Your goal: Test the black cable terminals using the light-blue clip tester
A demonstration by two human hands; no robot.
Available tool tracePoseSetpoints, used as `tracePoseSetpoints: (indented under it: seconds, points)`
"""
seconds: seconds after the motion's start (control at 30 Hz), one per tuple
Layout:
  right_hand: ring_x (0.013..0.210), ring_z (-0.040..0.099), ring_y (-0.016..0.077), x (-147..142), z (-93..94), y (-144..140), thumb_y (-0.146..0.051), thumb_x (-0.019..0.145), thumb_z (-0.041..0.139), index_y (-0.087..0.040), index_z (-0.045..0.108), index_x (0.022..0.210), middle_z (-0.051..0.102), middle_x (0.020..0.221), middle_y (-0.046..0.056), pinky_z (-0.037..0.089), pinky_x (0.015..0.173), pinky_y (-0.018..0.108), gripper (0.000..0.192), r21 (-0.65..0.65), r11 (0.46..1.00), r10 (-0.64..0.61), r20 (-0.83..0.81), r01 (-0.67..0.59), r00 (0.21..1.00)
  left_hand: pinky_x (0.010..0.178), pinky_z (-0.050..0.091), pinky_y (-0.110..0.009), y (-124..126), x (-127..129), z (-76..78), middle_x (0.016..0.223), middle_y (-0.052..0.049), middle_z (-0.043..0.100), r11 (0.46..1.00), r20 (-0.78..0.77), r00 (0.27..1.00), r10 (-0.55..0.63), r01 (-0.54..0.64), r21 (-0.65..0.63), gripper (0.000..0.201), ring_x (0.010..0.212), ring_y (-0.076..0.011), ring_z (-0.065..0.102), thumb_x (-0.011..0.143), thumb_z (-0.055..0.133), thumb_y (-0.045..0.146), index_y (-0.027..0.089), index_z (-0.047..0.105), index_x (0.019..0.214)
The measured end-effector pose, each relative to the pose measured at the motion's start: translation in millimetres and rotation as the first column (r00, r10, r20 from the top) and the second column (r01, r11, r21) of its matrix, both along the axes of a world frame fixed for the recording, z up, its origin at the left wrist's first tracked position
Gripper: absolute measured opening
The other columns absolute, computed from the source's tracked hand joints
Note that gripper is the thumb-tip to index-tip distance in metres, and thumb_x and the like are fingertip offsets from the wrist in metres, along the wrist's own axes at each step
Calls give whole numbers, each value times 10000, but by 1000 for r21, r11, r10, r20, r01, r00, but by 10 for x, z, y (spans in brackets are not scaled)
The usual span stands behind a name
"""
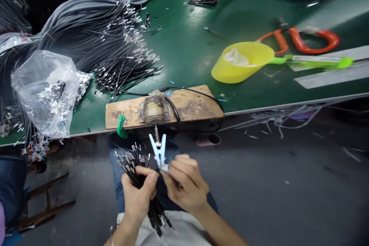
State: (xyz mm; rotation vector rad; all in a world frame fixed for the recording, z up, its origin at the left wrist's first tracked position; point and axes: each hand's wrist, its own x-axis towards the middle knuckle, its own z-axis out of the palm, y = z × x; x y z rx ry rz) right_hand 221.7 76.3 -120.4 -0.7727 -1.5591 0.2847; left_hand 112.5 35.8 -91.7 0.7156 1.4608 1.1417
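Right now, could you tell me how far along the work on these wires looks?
Done: cannot tell; no finished pile shows. In hand: the left hand holds a bunch of wires, and the right hand holds a white clip below the wooden block. Left: a big heap of cables on the table.

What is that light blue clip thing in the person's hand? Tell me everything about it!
The clip is a pale blue peg that looks like plastic, shaped like a V with two prongs pointing up towards the wooden board. The right hand pinches its lower end between the fingertips. It stands nearly upright, just beside the bundle of black wires in the left hand.
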Motion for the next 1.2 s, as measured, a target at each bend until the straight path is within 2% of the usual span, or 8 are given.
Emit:
tracePoseSetpoints:
  seconds: [0.1,0.3,0.37,0.47,0.53,0.6,0.77,1.2]
  points:
    - [703,477,181,42,21,10,-91,776,522,-178,558,928,523,771,48,422,593,325,179,-191,976,74,-143,-101,987,360,247,-192,12,-6,7,389,60,390,1000,-2,1000,1,-1,3,311,344,-38,325,705,657,422,136,569,620]
    - [645,455,158,85,113,60,-204,826,535,-193,572,726,528,662,17,370,599,299,107,-422,781,338,-333,-459,880,340,237,-197,38,-40,37,358,53,365,998,2,998,-62,62,8,359,327,-37,297,678,665,472,135,604,567]
    - [609,436,144,62,127,70,-292,819,554,-189,564,660,487,636,5,352,566,279,190,-460,607,351,-576,-648,738,345,279,-214,65,-51,46,376,27,422,997,-12,997,-75,75,29,358,350,-58,331,639,683,505,161,631,556]
    - [551,413,123,26,123,93,-440,729,625,-174,587,641,462,611,-6,332,522,258,283,-358,201,259,-878,-912,402,453,410,-279,115,-54,65,468,-22,564,992,-67,995,-74,80,93,280,462,-131,470,582,731,482,212,670,542]
    - [519,392,109,19,112,128,-440,651,686,-155,601,598,458,565,-14,313,505,247,302,-315,51,176,-931,-948,319,505,441,-301,133,-51,80,490,-30,589,988,-108,991,-76,89,125,262,497,-151,501,583,734,459,207,681,539]
    - [506,389,103,22,104,189,-407,605,723,-142,617,566,476,541,-14,307,493,241,288,-358,46,123,-924,-933,361,490,437,-285,127,-54,101,475,-25,580,987,-134,988,-75,93,132,252,470,-134,489,595,734,421,176,689,557]
    - [519,426,100,-17,190,415,-414,632,723,-159,653,603,518,534,-16,360,508,226,266,-367,223,29,-924,-903,382,522,457,-277,63,-101,198,513,-37,638,988,-172,985,-30,55,147,147,504,-148,546,588,754,295,161,700,566]
    - [560,496,93,-184,272,478,-530,642,690,-155,683,712,582,654,16,398,495,194,381,-151,88,-1,-988,-985,152,574,488,-303,236,-105,213,537,-35,667,989,-156,987,26,-3,146,186,531,-176,589,561,772,386,211,711,558]
